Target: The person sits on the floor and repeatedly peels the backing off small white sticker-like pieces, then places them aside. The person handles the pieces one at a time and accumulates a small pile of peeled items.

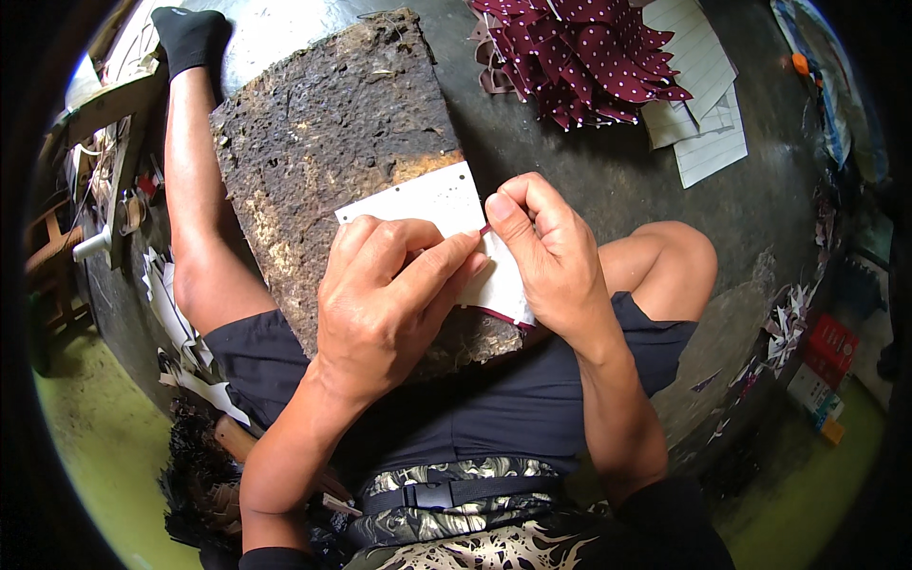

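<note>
A white flat piece with small dark holes or dots along its edge lies on a rough, dark-crusted board across my lap. Dark red fabric shows as a thin strip along the piece's lower edge. My left hand bears on the white piece, its thumb and index finger pressed together at the right side. Just beside them, my right hand pinches the dark red edge between thumb and bent fingers. The fingers cover much of the piece's middle.
Beyond the board lies a heap of dark red, white-dotted fabric pieces, with lined paper sheets next to it. Paper scraps lie at the left. A red box stands at the right. My bent legs flank the board.
</note>
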### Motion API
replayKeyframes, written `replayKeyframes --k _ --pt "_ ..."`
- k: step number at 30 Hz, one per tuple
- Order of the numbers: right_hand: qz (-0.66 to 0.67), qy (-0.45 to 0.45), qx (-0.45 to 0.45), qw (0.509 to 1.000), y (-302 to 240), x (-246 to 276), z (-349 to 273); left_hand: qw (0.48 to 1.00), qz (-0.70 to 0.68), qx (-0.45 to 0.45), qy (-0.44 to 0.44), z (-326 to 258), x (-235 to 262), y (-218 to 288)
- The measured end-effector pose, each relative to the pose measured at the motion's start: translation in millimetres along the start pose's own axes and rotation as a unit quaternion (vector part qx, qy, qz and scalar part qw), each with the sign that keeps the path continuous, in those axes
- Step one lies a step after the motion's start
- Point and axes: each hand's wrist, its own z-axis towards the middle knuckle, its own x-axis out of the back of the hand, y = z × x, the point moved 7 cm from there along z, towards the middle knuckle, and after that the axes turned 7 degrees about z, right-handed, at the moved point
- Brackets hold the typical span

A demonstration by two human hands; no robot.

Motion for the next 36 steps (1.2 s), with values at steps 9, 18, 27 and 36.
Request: replayKeyframes --k 9,18,27,36 --pt "-0.018 -0.009 -0.030 0.999 7 5 4 1.000 0.003 -0.003 -0.006 2 0 0" --pt "-0.047 0.008 -0.018 0.999 17 12 9 1.000 0.001 -0.009 -0.005 2 -1 0" --pt "-0.065 0.013 -0.029 0.997 23 17 12 1.000 -0.009 -0.010 -0.009 3 -1 0" --pt "-0.094 0.021 -0.031 0.995 33 23 19 1.000 -0.009 -0.023 -0.004 2 -2 0"
